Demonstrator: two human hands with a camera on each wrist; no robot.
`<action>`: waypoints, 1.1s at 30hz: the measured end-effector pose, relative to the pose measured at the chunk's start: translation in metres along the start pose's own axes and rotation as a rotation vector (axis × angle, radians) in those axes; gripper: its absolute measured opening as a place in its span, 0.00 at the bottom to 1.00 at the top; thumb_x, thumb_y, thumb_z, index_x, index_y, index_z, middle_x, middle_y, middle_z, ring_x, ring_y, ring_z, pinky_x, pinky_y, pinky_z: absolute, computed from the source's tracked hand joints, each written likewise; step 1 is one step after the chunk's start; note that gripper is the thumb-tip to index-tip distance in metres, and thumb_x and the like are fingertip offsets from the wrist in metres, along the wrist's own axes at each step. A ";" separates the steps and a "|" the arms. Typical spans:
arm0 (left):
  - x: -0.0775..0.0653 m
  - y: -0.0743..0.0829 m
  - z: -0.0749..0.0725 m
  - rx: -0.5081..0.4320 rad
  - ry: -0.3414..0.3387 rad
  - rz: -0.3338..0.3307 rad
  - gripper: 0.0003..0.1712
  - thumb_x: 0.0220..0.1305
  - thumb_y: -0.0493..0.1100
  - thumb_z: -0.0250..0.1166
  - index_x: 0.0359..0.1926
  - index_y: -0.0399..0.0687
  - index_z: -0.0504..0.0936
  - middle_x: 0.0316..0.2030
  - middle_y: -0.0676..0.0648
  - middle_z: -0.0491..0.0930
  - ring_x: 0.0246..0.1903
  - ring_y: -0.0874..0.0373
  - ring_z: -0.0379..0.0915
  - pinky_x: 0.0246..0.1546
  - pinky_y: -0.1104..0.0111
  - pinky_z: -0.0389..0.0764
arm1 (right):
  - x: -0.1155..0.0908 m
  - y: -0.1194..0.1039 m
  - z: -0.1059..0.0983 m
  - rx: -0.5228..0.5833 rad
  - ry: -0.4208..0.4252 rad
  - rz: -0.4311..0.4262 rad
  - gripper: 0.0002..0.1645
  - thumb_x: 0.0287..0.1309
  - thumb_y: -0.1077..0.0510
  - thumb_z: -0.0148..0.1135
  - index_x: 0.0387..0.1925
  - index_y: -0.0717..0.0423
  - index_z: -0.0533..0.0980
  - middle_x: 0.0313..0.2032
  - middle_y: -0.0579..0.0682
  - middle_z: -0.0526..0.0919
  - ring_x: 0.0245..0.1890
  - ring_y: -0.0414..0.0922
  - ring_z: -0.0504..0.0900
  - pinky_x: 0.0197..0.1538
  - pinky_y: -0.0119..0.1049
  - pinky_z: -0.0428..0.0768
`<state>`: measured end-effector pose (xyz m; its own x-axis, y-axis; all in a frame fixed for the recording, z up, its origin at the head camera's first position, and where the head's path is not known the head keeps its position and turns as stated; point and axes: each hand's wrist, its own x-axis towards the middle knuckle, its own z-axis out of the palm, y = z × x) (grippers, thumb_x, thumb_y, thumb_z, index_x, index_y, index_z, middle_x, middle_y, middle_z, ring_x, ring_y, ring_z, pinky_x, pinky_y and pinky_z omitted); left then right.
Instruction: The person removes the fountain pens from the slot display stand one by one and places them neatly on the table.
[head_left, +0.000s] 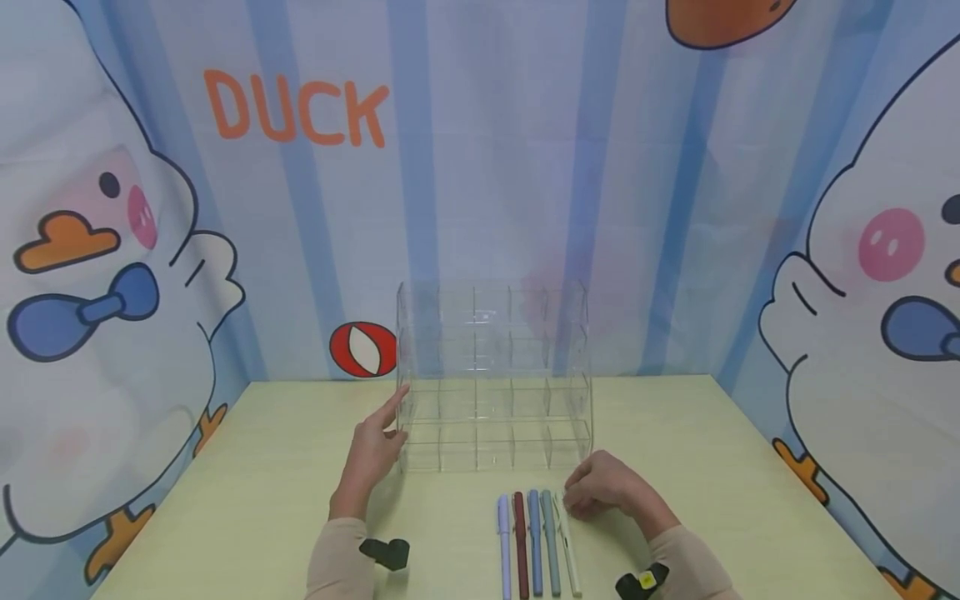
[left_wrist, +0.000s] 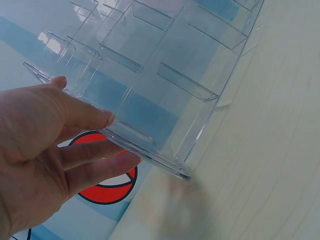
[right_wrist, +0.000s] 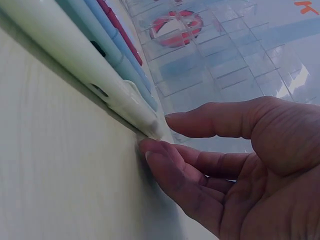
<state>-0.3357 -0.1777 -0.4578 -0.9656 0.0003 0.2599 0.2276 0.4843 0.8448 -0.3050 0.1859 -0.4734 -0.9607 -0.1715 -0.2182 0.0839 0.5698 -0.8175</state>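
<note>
A clear acrylic organizer [head_left: 493,417] with rows of compartments stands upright on the table. My left hand [head_left: 371,454] touches its left side with fairly straight fingers; in the left wrist view, the fingers [left_wrist: 102,165] lie along the organizer's clear panel edge [left_wrist: 150,152]. Several capped pens lie side by side in front of the organizer: lilac [head_left: 504,542], dark red [head_left: 521,542], blue [head_left: 535,542], grey-green [head_left: 551,542] and white [head_left: 567,546]. At the white pen's far end is my right hand [head_left: 607,483]. Its thumb and forefinger are parted around the white pen's tip [right_wrist: 155,127], the thumb slightly away from it.
The pale wood-grain table [head_left: 300,450] extends to both sides of the organizer. Behind it hangs a blue-striped curtain [head_left: 495,167] printed with ducks. Dark wrist-worn devices, one at the left sleeve [head_left: 386,552] and one at the right sleeve [head_left: 641,581], are near the pens.
</note>
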 end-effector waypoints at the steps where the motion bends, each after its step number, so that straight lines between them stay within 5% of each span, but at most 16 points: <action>1: 0.000 0.000 0.000 0.003 0.002 0.001 0.44 0.64 0.26 0.61 0.76 0.63 0.63 0.71 0.35 0.64 0.60 0.34 0.72 0.46 0.56 0.82 | 0.000 0.000 -0.002 0.000 0.004 -0.004 0.09 0.46 0.68 0.70 0.33 0.68 0.83 0.24 0.55 0.85 0.25 0.48 0.86 0.32 0.42 0.84; 17: -0.001 -0.008 -0.006 0.068 0.024 0.016 0.45 0.63 0.25 0.61 0.76 0.62 0.63 0.71 0.35 0.63 0.63 0.36 0.68 0.50 0.52 0.80 | -0.001 -0.008 -0.013 0.147 -0.087 -0.114 0.16 0.56 0.66 0.63 0.43 0.75 0.81 0.35 0.58 0.85 0.32 0.50 0.87 0.40 0.44 0.85; 33: -0.004 0.008 -0.005 0.207 0.045 0.036 0.46 0.67 0.35 0.62 0.80 0.57 0.50 0.68 0.32 0.67 0.59 0.35 0.73 0.53 0.45 0.76 | -0.003 -0.022 -0.033 0.227 0.004 -0.305 0.27 0.68 0.57 0.60 0.58 0.76 0.72 0.49 0.66 0.82 0.46 0.57 0.85 0.50 0.48 0.82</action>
<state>-0.3290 -0.1783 -0.4498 -0.9498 -0.0164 0.3126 0.2263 0.6538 0.7220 -0.3132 0.2006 -0.4370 -0.9515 -0.3026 0.0551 -0.1501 0.3003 -0.9420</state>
